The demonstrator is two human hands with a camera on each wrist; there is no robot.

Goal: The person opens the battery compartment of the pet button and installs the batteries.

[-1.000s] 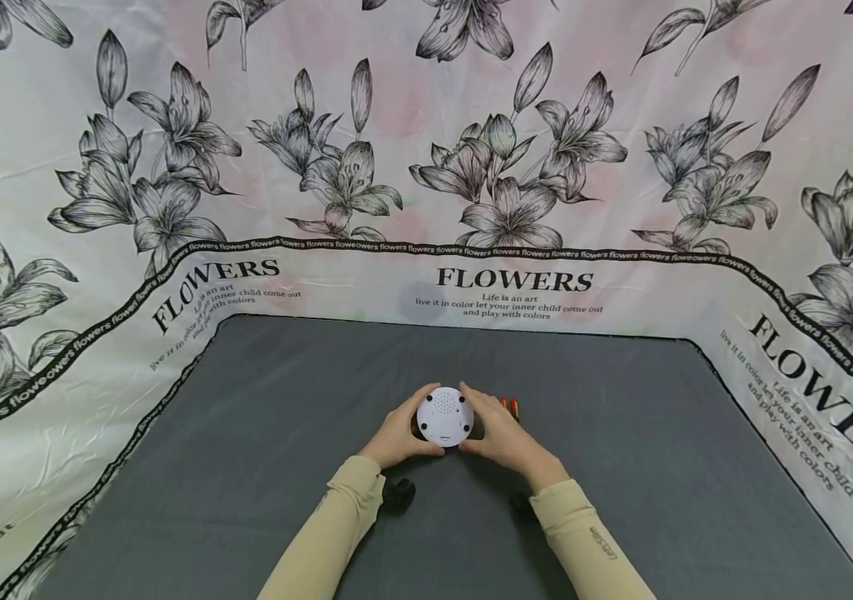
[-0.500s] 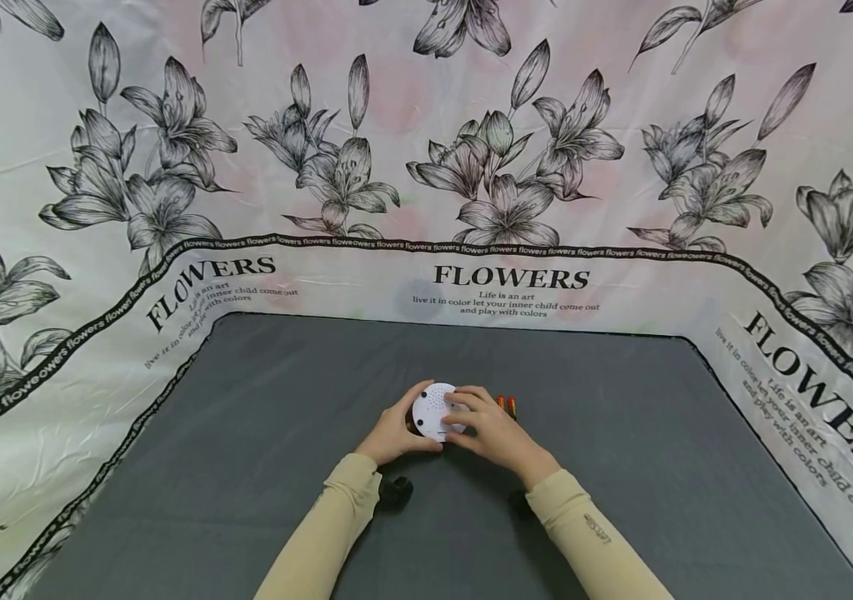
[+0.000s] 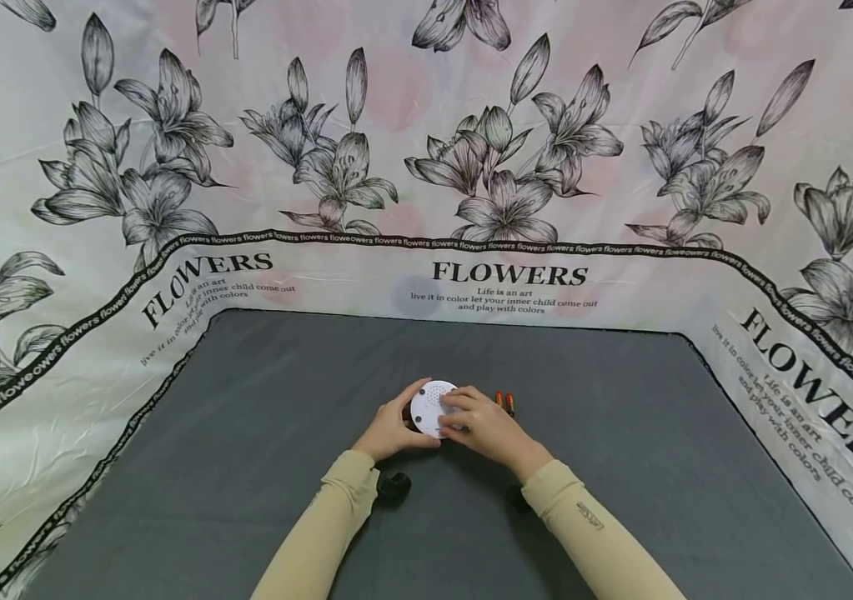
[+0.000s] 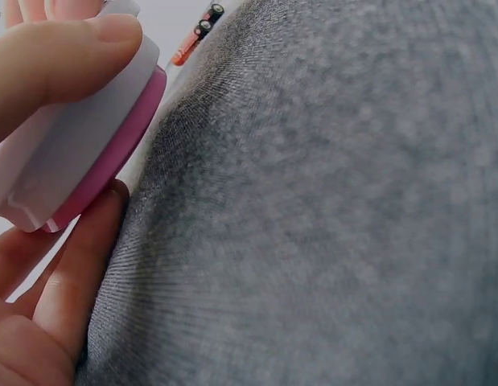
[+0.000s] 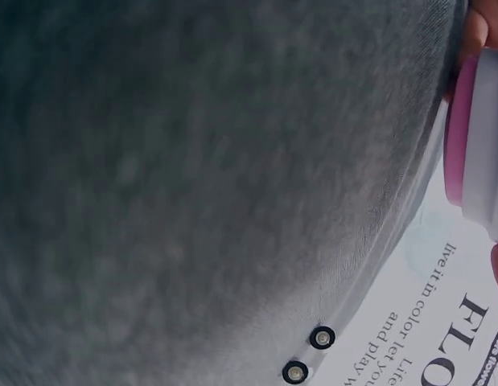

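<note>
In the head view my left hand (image 3: 387, 429) grips a round white device (image 3: 429, 408) by its left side, thumb below and fingers above. Its white face, turned up, carries small holes and black feet. A pink rim (image 4: 124, 153) runs round its underside in the left wrist view, where my thumb (image 4: 63, 68) lies on the white side and other fingers support it from the opposite side. My right hand (image 3: 492, 429) reaches over from the right, its spread, slightly bent fingertips on the white face. These fingers hide the face's right part.
Two orange-and-black batteries (image 3: 504, 403) lie side by side just beyond my right hand. The grey cloth-covered table (image 3: 621, 433) spreads all round, bordered by a white curtain (image 3: 366, 283) printed with flowers. Black wrist-worn pieces (image 3: 393, 490) hang under both wrists.
My right hand has left the device's right edge and moved its fingers left onto the white face. My left hand keeps its grip, and the device has shifted slightly left.
</note>
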